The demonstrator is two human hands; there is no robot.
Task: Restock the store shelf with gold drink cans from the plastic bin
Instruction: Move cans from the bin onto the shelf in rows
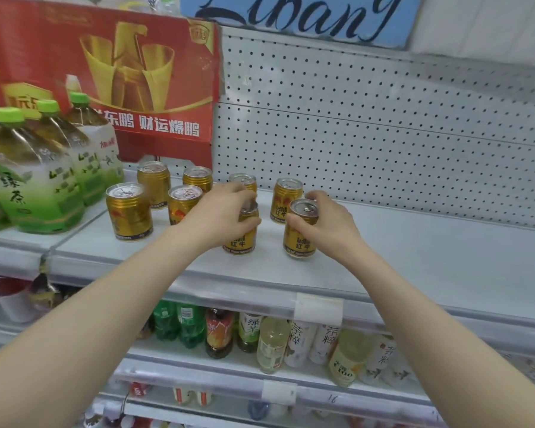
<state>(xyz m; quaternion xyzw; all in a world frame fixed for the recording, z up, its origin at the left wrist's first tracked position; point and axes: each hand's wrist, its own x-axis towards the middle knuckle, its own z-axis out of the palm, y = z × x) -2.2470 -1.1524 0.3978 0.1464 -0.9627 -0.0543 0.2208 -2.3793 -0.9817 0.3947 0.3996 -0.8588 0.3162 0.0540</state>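
Cans (129, 211): glossy gold metal, bare silver lids. Shelf (414, 257): smooth matt white. Above shelf, pegboard (383, 134): matt, perforated. Left of cans, bottles (37, 180): clear glossy plastic; carton (155, 88): printed cardboard, creased.

Your two front cans (300, 239) each read "RedBull" with the Chinese "红牛" beneath — the same wording shows on the can behind them (286, 200). To your left, the red carton (105, 72) at the back of the shelf carries white characters "东鹏 财运爆鹏". Beside it, the nearest green-capped bottle (28, 186) is labelled "绿茶". Above the pegboard, a blue sign (297, 17) shows black script that looks like "Libang", its top cut off. On the shelf below, one small bottle (248, 330) also reads "绿茶", and two white bottles (300, 341) read "茶粹". A handwritten "16" (332, 399) sits on the lowest shelf rail. Other labels are too blurred to read.
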